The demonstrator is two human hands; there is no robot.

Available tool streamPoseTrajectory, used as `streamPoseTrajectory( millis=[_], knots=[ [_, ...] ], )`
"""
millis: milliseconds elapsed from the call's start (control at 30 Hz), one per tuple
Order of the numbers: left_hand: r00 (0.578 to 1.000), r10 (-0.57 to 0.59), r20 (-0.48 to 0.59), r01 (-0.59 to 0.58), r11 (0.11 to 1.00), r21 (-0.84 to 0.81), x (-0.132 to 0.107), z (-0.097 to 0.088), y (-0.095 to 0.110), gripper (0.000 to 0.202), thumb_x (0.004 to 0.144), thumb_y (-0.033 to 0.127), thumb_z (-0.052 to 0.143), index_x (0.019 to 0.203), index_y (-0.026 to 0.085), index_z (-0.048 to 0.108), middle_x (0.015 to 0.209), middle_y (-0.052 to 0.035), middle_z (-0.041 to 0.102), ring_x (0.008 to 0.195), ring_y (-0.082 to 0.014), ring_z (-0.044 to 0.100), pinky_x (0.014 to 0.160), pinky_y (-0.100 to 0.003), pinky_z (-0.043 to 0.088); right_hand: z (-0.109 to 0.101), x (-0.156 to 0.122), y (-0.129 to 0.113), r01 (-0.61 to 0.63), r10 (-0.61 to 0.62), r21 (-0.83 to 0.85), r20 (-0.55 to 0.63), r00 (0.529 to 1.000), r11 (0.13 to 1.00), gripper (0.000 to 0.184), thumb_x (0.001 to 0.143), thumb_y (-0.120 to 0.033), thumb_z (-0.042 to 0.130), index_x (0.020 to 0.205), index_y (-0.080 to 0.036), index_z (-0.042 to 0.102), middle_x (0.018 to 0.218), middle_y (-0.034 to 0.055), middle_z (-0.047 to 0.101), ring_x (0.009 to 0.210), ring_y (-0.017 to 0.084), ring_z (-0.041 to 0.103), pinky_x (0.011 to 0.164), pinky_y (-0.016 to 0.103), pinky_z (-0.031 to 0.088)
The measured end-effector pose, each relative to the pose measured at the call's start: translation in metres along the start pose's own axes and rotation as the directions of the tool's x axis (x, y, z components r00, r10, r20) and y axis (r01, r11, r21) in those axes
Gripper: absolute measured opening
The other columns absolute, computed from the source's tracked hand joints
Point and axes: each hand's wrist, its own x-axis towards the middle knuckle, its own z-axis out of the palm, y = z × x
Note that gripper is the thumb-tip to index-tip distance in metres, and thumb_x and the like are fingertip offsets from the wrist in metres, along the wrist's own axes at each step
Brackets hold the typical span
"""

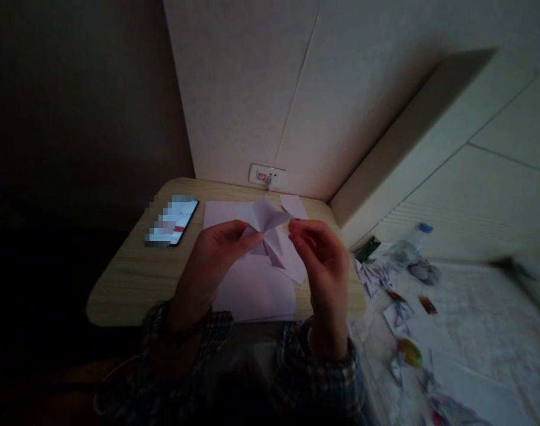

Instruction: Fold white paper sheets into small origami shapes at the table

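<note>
A partly folded piece of pale paper is held up over a small wooden table. My left hand pinches its left side with thumb and fingers closed. My right hand pinches its right corner, fingers curled. Both wrists wear plaid sleeves. Beneath the folded piece lies a stack of flat white sheets on the table.
A phone with a lit screen lies at the table's left rear. A wall socket sits behind the table. To the right, a bed holds several folded paper pieces, wrappers and a plastic bottle.
</note>
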Motion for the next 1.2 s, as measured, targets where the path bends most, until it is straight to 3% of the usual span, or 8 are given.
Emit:
streamPoseTrajectory(
  millis=[100, 200, 333, 600, 733, 833, 967, 1200],
  knots=[
    [1.000, 0.011, 0.002, -0.011, 0.999, -0.031, 0.001, 0.001, 0.000, 0.011, 0.064, 0.023, 0.076, 0.069, 0.019, 0.067, 0.072, 0.0004, 0.071, 0.066, -0.0137, 0.064, 0.060, -0.022, 0.049, 0.001, -0.002, -0.004, 0.188, -0.198, -0.206, -0.028, 0.980, 0.960, 0.029, 0.084, -0.013, 0.055, 0.109, -0.029, 0.059, 0.107, 0.0045, 0.058, 0.099, 0.019, 0.057, 0.082, 0.036, 0.051],
    [1.000, 0.002, 0.004, -0.002, 0.999, -0.044, 0.000, 0.003, 0.003, 0.028, 0.062, 0.023, 0.077, 0.084, 0.019, 0.062, 0.072, 0.0004, 0.071, 0.067, -0.0157, 0.067, 0.061, -0.024, 0.052, 0.002, -0.003, -0.007, 0.324, -0.314, -0.420, 0.096, 0.945, 0.847, 0.040, 0.085, -0.011, 0.053, 0.117, -0.034, 0.056, 0.122, 0.0060, 0.047, 0.117, 0.024, 0.048, 0.091, 0.043, 0.048],
    [1.000, 0.014, -0.003, -0.014, 1.000, -0.015, -0.003, 0.005, 0.008, 0.048, 0.059, 0.023, 0.079, 0.098, 0.021, 0.050, 0.064, 0.0047, 0.068, 0.060, -0.0142, 0.066, 0.057, -0.023, 0.051, 0.004, -0.003, -0.004, 0.351, -0.336, -0.496, 0.123, 0.934, 0.794, 0.027, 0.086, -0.011, 0.053, 0.100, -0.031, 0.063, 0.127, 0.0047, 0.041, 0.123, 0.025, 0.042, 0.096, 0.046, 0.045],
    [0.971, 0.223, -0.089, -0.214, 0.972, 0.100, -0.003, -0.002, 0.009, 0.013, 0.083, 0.035, 0.061, 0.083, 0.023, 0.066, 0.076, 0.0010, 0.068, 0.068, -0.0120, 0.062, 0.062, -0.022, 0.046, 0.001, 0.000, -0.001, 0.317, -0.345, -0.463, 0.026, 0.938, 0.828, 0.014, 0.084, -0.015, 0.058, 0.084, -0.027, 0.064, 0.108, 0.0035, 0.052, 0.107, 0.023, 0.051, 0.089, 0.044, 0.044],
    [0.946, 0.302, -0.115, -0.294, 0.952, 0.079, -0.001, -0.008, 0.007, 0.026, 0.090, 0.036, 0.051, 0.080, 0.022, 0.070, 0.073, 0.0004, 0.068, 0.069, -0.0117, 0.061, 0.069, -0.024, 0.047, 0.003, 0.002, 0.000, 0.237, -0.275, -0.332, -0.073, 0.959, 0.913, 0.010, 0.082, -0.015, 0.062, 0.081, -0.025, 0.063, 0.090, 0.0016, 0.059, 0.092, 0.019, 0.056, 0.085, 0.039, 0.044],
    [0.958, 0.279, -0.071, -0.270, 0.956, 0.114, 0.000, -0.007, 0.006, 0.011, 0.082, 0.030, 0.063, 0.082, 0.023, 0.072, 0.080, 0.0010, 0.070, 0.079, -0.0121, 0.064, 0.076, -0.022, 0.048, 0.005, 0.002, 0.003, 0.083, -0.105, -0.161, -0.127, 0.986, 0.983, 0.005, 0.081, -0.018, 0.064, 0.079, -0.022, 0.061, 0.081, -0.0004, 0.060, 0.082, 0.017, 0.057, 0.078, 0.034, 0.045],
    [0.979, 0.205, 0.016, -0.206, 0.968, 0.144, 0.002, -0.002, 0.004, 0.015, 0.071, 0.026, 0.073, 0.085, 0.020, 0.072, 0.095, -0.0027, 0.072, 0.088, -0.0175, 0.066, 0.080, -0.027, 0.051, 0.009, 0.002, 0.005, -0.088, 0.090, 0.028, -0.072, 0.993, 0.996, 0.009, 0.077, -0.020, 0.068, 0.075, -0.021, 0.059, 0.073, -0.0029, 0.057, 0.073, 0.014, 0.055, 0.070, 0.029, 0.044],
    [0.976, 0.199, 0.087, -0.211, 0.965, 0.156, 0.001, 0.000, 0.000, 0.014, 0.073, 0.026, 0.072, 0.086, 0.021, 0.074, 0.087, 0.0009, 0.075, 0.084, -0.0160, 0.068, 0.080, -0.025, 0.051, 0.012, 0.002, 0.002, -0.197, 0.198, 0.149, 0.013, 0.980, 0.969, 0.010, 0.074, -0.019, 0.070, 0.070, -0.020, 0.060, 0.068, -0.0037, 0.057, 0.068, 0.012, 0.053, 0.065, 0.026, 0.042]
  ],
)
